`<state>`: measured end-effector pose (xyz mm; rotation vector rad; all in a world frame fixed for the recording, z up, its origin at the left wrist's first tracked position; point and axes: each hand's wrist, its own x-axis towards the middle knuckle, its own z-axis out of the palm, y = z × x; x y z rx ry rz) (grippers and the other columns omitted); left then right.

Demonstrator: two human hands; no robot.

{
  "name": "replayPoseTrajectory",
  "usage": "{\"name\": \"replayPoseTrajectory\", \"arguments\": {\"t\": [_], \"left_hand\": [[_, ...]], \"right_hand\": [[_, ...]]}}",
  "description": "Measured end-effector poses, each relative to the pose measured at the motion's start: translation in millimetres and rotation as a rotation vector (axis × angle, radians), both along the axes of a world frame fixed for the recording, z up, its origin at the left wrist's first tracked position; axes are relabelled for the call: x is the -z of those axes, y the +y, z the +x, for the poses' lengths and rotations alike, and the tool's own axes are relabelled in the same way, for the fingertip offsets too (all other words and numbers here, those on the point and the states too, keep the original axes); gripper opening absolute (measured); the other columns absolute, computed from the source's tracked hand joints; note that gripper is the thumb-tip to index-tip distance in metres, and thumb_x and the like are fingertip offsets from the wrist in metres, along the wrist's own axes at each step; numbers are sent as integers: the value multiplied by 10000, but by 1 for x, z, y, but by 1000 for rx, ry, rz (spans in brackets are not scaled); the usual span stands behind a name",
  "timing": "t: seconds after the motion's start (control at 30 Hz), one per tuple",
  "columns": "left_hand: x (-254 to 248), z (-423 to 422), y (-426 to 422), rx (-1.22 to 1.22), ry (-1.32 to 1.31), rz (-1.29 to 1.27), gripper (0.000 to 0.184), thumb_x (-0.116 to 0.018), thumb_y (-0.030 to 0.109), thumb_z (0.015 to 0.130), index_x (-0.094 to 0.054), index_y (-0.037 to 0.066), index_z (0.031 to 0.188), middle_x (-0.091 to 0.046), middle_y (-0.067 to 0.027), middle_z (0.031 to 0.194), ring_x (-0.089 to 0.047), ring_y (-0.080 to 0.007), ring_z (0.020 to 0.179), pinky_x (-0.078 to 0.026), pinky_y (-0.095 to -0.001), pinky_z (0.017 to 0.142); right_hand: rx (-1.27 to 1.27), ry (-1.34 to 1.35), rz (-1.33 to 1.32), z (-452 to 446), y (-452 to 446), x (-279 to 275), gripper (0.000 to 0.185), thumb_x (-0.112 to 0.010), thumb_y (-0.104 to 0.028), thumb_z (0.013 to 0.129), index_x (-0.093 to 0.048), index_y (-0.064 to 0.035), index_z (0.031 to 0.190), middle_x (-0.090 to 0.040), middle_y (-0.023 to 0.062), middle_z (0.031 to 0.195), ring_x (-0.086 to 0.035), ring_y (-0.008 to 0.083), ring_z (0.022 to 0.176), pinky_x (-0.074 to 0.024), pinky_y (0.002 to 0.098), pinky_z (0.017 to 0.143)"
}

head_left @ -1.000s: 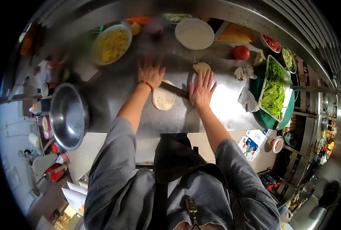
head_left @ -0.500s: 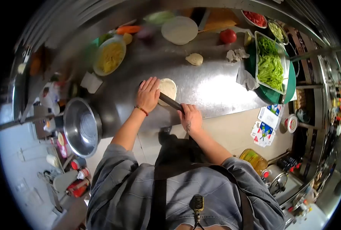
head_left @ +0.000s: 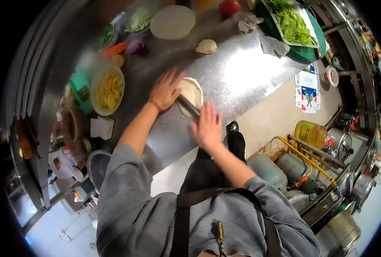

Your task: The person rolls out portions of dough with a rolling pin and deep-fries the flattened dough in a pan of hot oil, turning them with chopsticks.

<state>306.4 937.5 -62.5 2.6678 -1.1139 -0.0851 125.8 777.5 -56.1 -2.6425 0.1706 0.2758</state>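
Observation:
A dark rolling pin (head_left: pixel 188 105) lies slantwise across a flat, pale piece of dough (head_left: pixel 192 91) on the metal table (head_left: pixel 164 143). My left hand (head_left: pixel 166 91) rests flat over the pin's upper left end, fingers stretched out. Over the lower right end is my right hand (head_left: pixel 207 125), its fingers extended and slightly blurred. Both palms cover the pin's ends. A smaller lump of dough (head_left: pixel 206 46) sits farther back, apart from my hands.
A bowl of yellow shreds (head_left: pixel 109 91), a carrot (head_left: pixel 115 49), an onion (head_left: pixel 134 46) and a round white plate (head_left: pixel 173 22) stand left and back. Greens in a tray (head_left: pixel 294 26) and a tomato (head_left: pixel 229 7) are at back right. Gas cylinders (head_left: pixel 267 171) stand below right.
The view has turned, so the table now slants. My hands have moved along with the pin over the dough, and the right hand's fingers have gone from curled on the pin to extended.

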Motion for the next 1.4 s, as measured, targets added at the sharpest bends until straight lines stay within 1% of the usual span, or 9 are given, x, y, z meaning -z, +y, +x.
{"name": "replayPoseTrajectory", "arguments": {"t": [0.2,0.4,0.6,0.73,0.87,1.07,1.17,1.3,1.4], "left_hand": [[-2,-39,74,36,-29,60,445,-527,287,906,-519,124,1319,-423,-162,1419,-422,-333,1281,-293,-459,1090],[-33,-10,-15,140,65,-261,461,-615,192,845,-535,94,1288,-510,-142,1331,-481,-317,1220,-336,-424,1054],[-42,33,-98,535,504,571,220,-701,236,800,-609,55,886,-629,-93,1042,-576,-291,999,-442,-406,876],[-45,32,-65,760,368,75,139,-657,197,841,-624,98,933,-674,-108,878,-628,-287,845,-479,-374,780],[-115,27,-51,568,622,209,186,-650,158,839,-628,146,1023,-669,-114,886,-633,-324,763,-492,-410,658],[-139,-30,-21,868,212,-15,343,-540,114,795,-637,166,1119,-671,-37,1069,-627,-229,983,-505,-352,825],[-89,-85,8,683,371,354,306,-540,118,850,-628,149,1142,-604,-69,1225,-558,-258,1149,-423,-374,979],[-75,-125,37,203,679,-48,378,-583,105,863,-581,124,1240,-534,-130,1322,-479,-318,1239,-381,-414,1028],[-48,-151,41,-416,203,-126,502,-536,219,899,-448,56,1366,-403,-200,1429,-360,-356,1339,-269,-514,1094]], "right_hand": [[130,-391,19,-3,7,3,525,-586,-131,837,-443,-43,1334,-510,143,1194,-526,274,1042,-421,375,842],[48,-401,173,-49,-38,-16,371,-703,-169,781,-601,-69,1123,-599,79,998,-594,255,865,-481,352,703],[-44,-311,193,-92,-88,-34,362,-715,-161,770,-605,-70,1102,-604,82,971,-594,267,798,-474,363,661],[-67,-272,260,-105,-98,-39,348,-708,-168,781,-606,-70,1099,-607,89,962,-600,280,800,-481,374,680],[-122,-256,335,-104,-100,-38,340,-698,-178,796,-605,-65,1103,-616,96,980,-607,292,815,-494,380,703],[-232,-193,379,-94,-95,-43,318,-690,-190,805,-612,-60,1084,-619,97,985,-614,291,818,-500,385,702],[-309,-130,369,-94,-92,-39,310,-683,-193,805,-617,-64,1079,-616,93,976,-614,287,823,-495,383,700],[-458,-172,297,-85,-100,-39,338,-690,-207,793,-621,-86,1101,-606,75,977,-606,250,861,-474,346,712],[-474,-166,226,-62,-98,-35,406,-686,-241,811,-597,-89,1176,-594,71,1080,-580,234,988,-455,363,809]]}}
